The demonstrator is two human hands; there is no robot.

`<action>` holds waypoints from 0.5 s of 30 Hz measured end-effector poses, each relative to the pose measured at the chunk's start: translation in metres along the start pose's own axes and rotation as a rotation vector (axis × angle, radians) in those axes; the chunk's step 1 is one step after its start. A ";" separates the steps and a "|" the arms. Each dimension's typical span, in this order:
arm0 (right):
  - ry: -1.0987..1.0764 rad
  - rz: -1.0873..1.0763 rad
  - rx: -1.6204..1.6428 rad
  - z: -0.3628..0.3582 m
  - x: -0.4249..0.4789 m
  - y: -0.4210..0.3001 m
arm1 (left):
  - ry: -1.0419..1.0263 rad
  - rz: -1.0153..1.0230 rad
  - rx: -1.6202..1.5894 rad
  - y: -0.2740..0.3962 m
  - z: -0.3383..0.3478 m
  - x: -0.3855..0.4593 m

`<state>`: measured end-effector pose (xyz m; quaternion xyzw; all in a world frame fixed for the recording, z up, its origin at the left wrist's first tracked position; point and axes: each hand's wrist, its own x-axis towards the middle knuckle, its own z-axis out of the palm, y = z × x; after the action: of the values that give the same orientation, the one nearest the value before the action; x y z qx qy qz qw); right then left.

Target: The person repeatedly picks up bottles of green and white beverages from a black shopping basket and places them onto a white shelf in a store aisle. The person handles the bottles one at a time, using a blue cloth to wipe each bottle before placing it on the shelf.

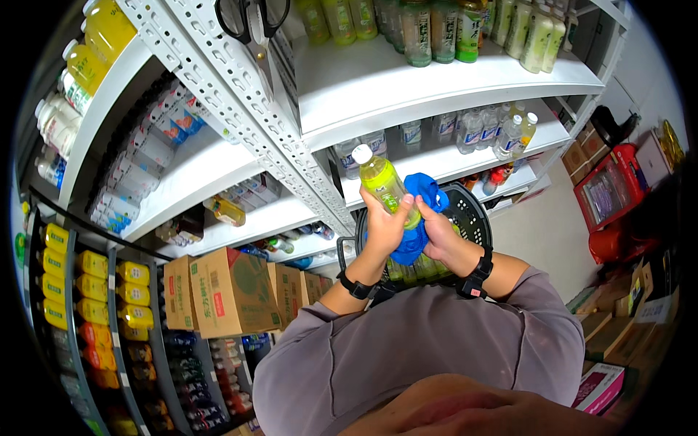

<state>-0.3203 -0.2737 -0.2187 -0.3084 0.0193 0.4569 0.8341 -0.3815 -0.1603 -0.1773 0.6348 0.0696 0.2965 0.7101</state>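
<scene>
My left hand (380, 224) grips a plastic drink bottle (386, 184) with a white cap and a yellow-green label, tilted with its cap away from me. My right hand (438, 226) has a blue cloth (410, 244) bunched in its fingers, pressed against the lower part of the bottle. Some of the cloth sticks out above the right thumb. Below both hands is a black plastic basket (473, 213) with a perforated wall. Several similar green bottles (422, 268) lie in it, partly hidden by my hands and arms.
White metal shelving (376, 106) with bottled drinks stands ahead, beside a perforated upright (240, 98). Scissors (256, 32) hang on that upright. Cardboard cartons (234, 297) are stacked to the left, near a rack of yellow bottles (92, 283). A red box (613, 188) stands at right.
</scene>
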 end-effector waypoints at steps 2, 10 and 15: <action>-0.006 0.091 -0.055 -0.003 -0.002 -0.006 | 0.001 0.027 -0.025 0.011 0.001 -0.002; -0.178 0.095 -0.052 -0.035 -0.023 -0.070 | -0.028 0.390 0.106 0.128 0.032 0.093; -0.107 0.051 -0.073 -0.081 -0.026 -0.095 | 0.068 0.523 0.263 0.159 0.029 0.229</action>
<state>-0.2417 -0.3734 -0.2289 -0.3130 -0.0341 0.4940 0.8104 -0.2342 -0.0663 0.0415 0.7075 -0.0350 0.4791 0.5184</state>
